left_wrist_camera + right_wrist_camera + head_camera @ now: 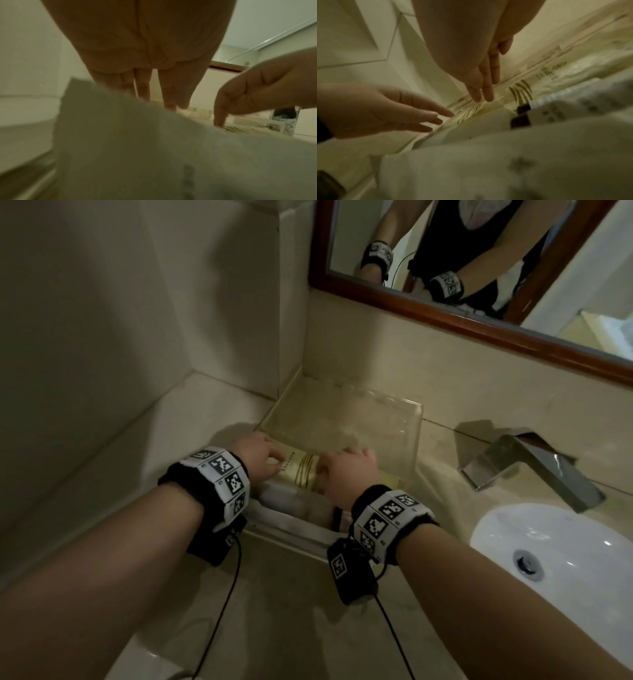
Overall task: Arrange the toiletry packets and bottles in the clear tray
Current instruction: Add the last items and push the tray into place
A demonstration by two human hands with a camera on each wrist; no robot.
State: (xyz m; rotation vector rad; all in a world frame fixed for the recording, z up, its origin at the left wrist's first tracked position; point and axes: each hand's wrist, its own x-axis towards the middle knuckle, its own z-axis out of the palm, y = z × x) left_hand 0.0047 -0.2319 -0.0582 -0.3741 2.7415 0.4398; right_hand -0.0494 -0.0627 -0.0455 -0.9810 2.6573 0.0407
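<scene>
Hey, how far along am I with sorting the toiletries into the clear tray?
Partly done, it seems. The near part of the clear tray already holds packets. In hand: both hands, left and right, rest straight fingers on a gold-striped packet. The tray's far half looks unfilled; bottles can't be picked out clearly.

right hand (481, 81) fingertips on striped packet (520, 93) (blurred), left hand (385, 111) near

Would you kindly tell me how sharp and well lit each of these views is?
Head view: dim, fairly sharp, edges bent by the wide lens, clear tray faint. Left wrist view: left hand recognisable, foreground a blurred pale mass. Right wrist view: right hand clearer, striped packet soft, foreground blurred.
</scene>
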